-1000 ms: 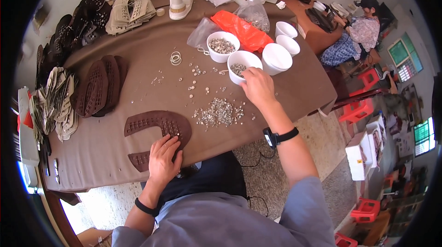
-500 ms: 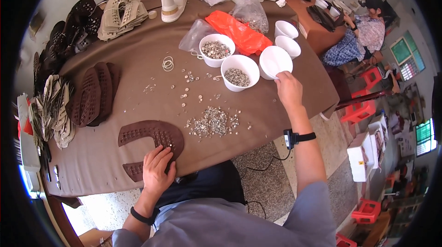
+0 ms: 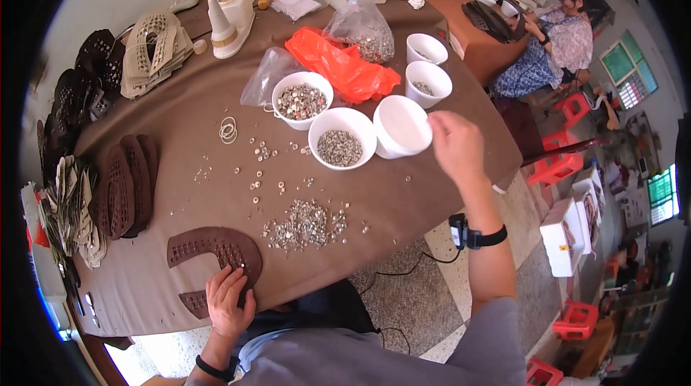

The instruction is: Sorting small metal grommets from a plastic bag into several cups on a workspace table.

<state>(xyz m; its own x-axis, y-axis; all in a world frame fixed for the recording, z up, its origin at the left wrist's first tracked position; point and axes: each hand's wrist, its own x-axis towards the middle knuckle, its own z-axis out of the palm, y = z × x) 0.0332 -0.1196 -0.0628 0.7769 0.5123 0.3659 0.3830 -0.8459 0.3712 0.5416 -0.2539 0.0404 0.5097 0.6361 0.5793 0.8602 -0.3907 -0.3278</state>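
Note:
My left hand lies with its fingers outstretched on a brown U-shaped shoe upper piece punched with rows of holes. Small shiny studs sit in the piece near my fingertips. Beside it spreads a loose pile of small silver studs. My right hand is curled closed at the right rim of a tilted white cup; whether the fingertips touch the rim or pinch anything is hidden. To its left stand two white cups, one of silver studs and one of mixed studs.
Two more white cups stand behind. A red plastic bag and a clear bag of studs lie at the back. Stacked brown pieces and beige pieces sit left. Another person sits at a table far right.
My right hand has shifted right and farther from me, from the cup's near rim to its right side. The view has turned slightly; my left hand stays on the brown piece.

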